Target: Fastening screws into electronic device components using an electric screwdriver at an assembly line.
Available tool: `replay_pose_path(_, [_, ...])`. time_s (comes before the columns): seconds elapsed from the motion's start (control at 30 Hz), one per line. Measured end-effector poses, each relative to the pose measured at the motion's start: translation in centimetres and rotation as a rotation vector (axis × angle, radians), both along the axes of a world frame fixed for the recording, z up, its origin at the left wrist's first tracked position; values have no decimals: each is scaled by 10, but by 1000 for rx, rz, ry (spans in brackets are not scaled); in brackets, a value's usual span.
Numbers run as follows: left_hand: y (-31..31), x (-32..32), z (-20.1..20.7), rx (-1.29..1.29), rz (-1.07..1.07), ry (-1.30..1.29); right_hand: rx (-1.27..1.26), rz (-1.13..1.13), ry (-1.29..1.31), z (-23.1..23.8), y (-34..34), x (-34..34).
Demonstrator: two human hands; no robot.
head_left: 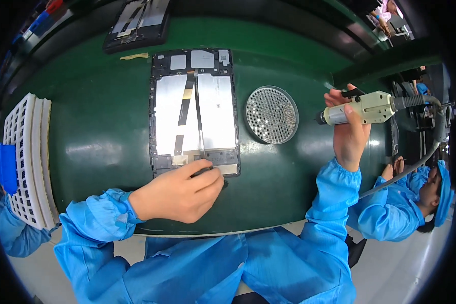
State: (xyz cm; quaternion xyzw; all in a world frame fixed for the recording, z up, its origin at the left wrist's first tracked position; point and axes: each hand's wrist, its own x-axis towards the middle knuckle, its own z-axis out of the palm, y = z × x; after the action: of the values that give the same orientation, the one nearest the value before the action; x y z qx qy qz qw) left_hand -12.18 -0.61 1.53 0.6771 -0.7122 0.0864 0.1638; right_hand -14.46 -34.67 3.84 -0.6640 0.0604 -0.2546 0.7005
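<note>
An opened tablet housing (215, 109) lies on the green bench in front of me, its silver inner plate crossed by dark flat ribbon cables (184, 110) and a thin dark line. My left hand (185, 190) rests at its near edge, fingers closed round a small dark thing, mostly hidden, that I cannot make out. In my right hand (350, 134) is a cream and silver electric screwdriver (337, 115), held sideways above the bench with its black tip pointing left. Between the tablet and that hand sits a round metal dish (272, 139) of small screws.
A second opened tablet (152, 20) lies at the far left, near a yellow strip (134, 56). White gridded foam trays (38, 167) with a blue piece (7, 168) stand at the left. The screwdriver's grey cable (437, 134) loops down at right, near a co-worker in blue (395, 215).
</note>
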Motion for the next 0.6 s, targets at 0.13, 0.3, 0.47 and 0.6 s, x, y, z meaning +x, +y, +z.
replay_pose_path(0.13, [-11,-2,-5,-185,94,137,0,-12,-2,-3,1,0])
replay_pose_path(0.3, [-20,-6,-14,-285,195,38,6,-16,-13,-7,4,-1])
replay_pose_path(0.47, [-20,-8,-18,-212,188,57,1,-5,-8,-9,5,-3])
replay_pose_path(0.6, [-23,-10,-16,-199,278,87,-10,-20,3,-10,7,-4])
